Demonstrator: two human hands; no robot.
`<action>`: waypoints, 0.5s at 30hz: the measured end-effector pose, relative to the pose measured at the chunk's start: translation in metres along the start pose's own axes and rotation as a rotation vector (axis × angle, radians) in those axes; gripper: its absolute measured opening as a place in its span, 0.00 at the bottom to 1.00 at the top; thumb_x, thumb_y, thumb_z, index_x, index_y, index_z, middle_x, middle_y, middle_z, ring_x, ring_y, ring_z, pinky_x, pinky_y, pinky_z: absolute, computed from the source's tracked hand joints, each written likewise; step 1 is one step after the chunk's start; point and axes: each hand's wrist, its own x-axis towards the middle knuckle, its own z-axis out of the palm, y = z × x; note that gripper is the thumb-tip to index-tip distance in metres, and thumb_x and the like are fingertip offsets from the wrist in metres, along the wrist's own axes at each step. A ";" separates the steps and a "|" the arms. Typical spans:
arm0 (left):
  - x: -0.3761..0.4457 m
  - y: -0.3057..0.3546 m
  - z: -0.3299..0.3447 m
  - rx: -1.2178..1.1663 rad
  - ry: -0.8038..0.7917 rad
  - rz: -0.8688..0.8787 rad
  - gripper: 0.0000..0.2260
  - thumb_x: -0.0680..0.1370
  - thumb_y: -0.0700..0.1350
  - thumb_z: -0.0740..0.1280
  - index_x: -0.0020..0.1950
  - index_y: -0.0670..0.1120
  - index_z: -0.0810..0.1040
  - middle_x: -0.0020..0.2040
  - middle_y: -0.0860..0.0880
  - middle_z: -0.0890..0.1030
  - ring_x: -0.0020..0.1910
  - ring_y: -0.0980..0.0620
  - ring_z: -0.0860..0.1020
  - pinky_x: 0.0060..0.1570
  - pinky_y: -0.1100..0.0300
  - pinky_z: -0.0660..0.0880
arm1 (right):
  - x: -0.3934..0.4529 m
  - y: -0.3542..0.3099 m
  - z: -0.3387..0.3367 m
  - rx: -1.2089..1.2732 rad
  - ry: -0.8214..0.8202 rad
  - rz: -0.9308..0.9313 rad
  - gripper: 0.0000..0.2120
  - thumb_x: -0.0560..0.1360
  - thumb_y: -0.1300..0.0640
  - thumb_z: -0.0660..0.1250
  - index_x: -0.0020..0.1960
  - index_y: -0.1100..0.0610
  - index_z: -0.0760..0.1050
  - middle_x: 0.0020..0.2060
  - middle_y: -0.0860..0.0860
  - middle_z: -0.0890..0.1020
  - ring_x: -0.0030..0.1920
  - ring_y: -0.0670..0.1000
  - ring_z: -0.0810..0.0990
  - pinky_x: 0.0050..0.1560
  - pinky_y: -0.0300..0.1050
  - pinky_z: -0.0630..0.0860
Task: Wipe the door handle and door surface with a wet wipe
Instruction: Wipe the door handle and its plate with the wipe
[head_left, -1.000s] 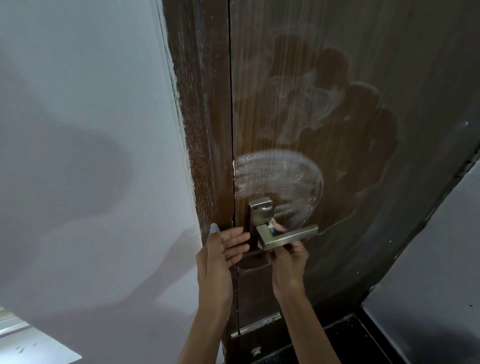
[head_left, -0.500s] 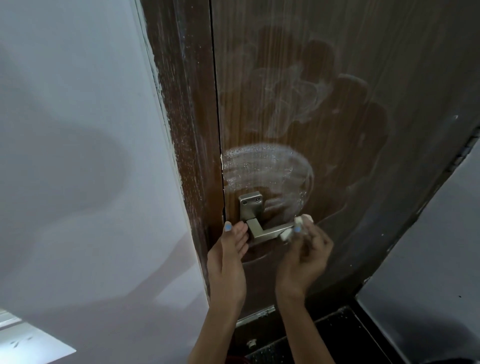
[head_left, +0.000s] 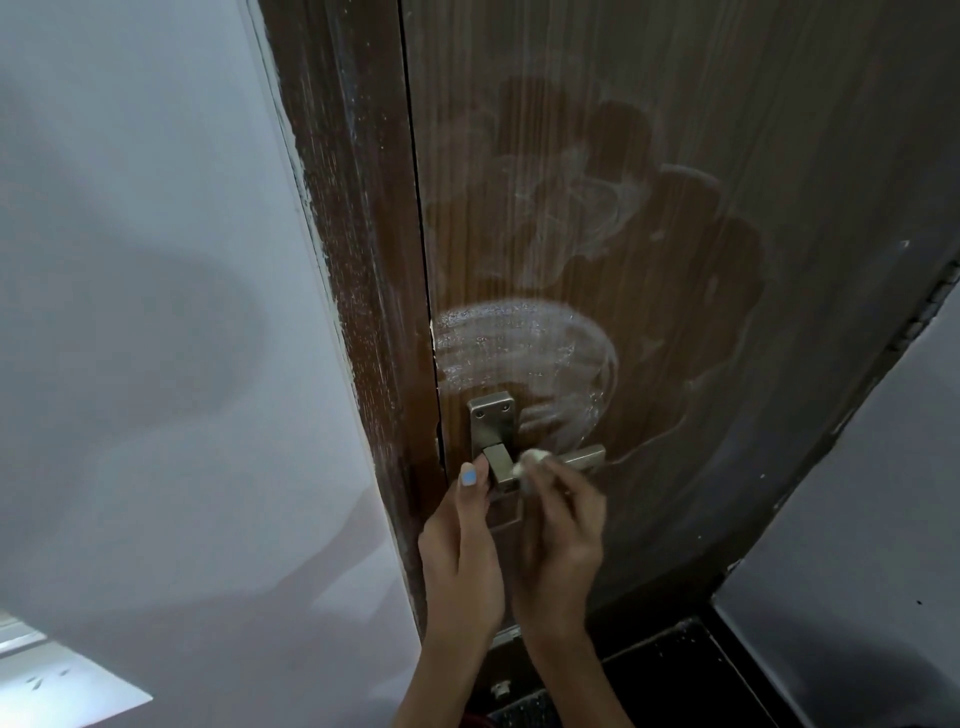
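A brown wooden door (head_left: 675, 156) fills the upper middle, with a wet whitish smear just above its metal lever handle (head_left: 587, 458). The handle's plate (head_left: 491, 423) sits near the door's left edge. My right hand (head_left: 558, 525) pinches a small bunched white wet wipe (head_left: 531, 460) against the middle of the lever, and it is motion-blurred. My left hand (head_left: 462, 545) rests flat by the door edge, just left of the handle, fingers together and holding nothing.
The brown door frame (head_left: 353, 260) stands left of the door, flecked with white paint. A white wall (head_left: 156, 312) lies further left and a grey wall (head_left: 857, 545) lower right. A dark floor mat (head_left: 649, 670) lies at the door's foot.
My right hand with the wipe slid from the lever's base out to its free end, then back to its middle. My left hand stayed beside the handle, fingers drawn closer together.
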 end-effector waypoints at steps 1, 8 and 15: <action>0.000 0.000 0.000 0.017 0.004 0.019 0.21 0.70 0.67 0.54 0.54 0.62 0.78 0.49 0.63 0.83 0.57 0.61 0.78 0.57 0.64 0.73 | -0.003 -0.003 0.001 -0.011 -0.051 -0.049 0.13 0.74 0.62 0.66 0.57 0.53 0.77 0.56 0.49 0.76 0.56 0.43 0.73 0.55 0.36 0.74; -0.007 -0.008 0.011 0.266 0.107 0.184 0.18 0.78 0.63 0.52 0.35 0.63 0.77 0.30 0.65 0.78 0.33 0.69 0.77 0.33 0.77 0.71 | 0.028 0.009 -0.034 -0.214 -0.031 -0.120 0.18 0.68 0.73 0.70 0.56 0.61 0.79 0.51 0.56 0.78 0.51 0.46 0.73 0.55 0.28 0.71; -0.007 -0.025 0.016 0.485 0.154 0.427 0.21 0.82 0.55 0.51 0.65 0.46 0.76 0.51 0.52 0.84 0.43 0.61 0.81 0.44 0.72 0.77 | 0.027 -0.008 -0.036 -0.244 -0.404 -0.269 0.15 0.71 0.55 0.67 0.55 0.62 0.80 0.53 0.56 0.80 0.53 0.48 0.74 0.49 0.43 0.79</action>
